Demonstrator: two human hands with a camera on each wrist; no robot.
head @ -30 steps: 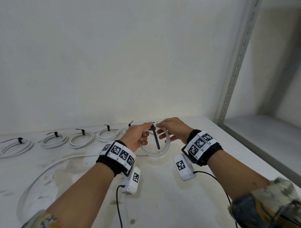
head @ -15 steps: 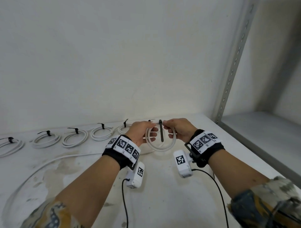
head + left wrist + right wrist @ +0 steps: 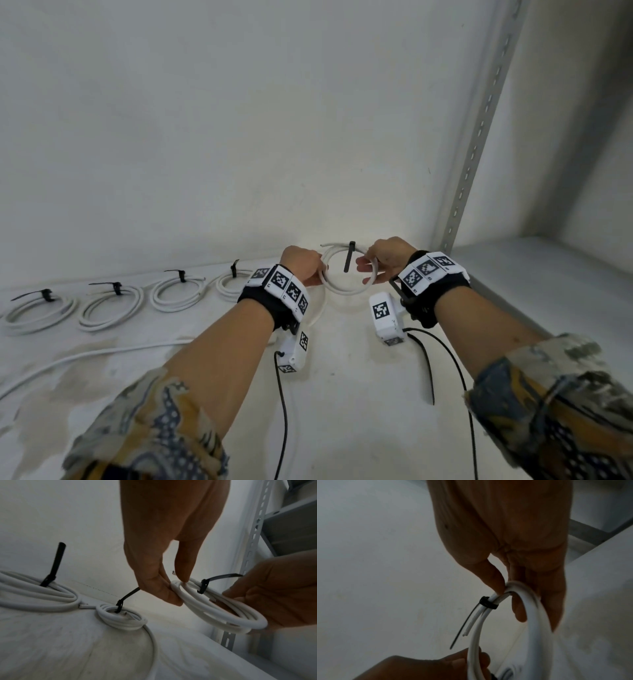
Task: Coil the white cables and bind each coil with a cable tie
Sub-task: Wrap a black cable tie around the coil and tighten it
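Both hands hold a small white cable coil [image 3: 346, 286] up above the table near the back wall. My left hand [image 3: 306, 270] pinches the coil's left side [image 3: 176, 588] between thumb and forefinger. My right hand [image 3: 380, 262] grips the right side [image 3: 518, 588] with thumb on top and fingers curled under. A black cable tie [image 3: 349, 260] is cinched round the coil's far arc [image 3: 202, 586], its loose tail [image 3: 464, 624] sticking out. One short cable end [image 3: 325, 245] pokes out at the top left.
Several bound coils [image 3: 178, 293] with black ties lie in a row along the back wall, one [image 3: 120, 619] just under my left hand. A loose white cable [image 3: 85, 358] trails across the stained table [image 3: 342, 394]. A slotted metal upright [image 3: 479, 130] and grey shelf [image 3: 548, 274] stand at the right.
Both hands moved the coil away from me and to the right, toward the back wall. The tie's tail, pinched at the top before, now hangs free while the right hand holds the coil's side.
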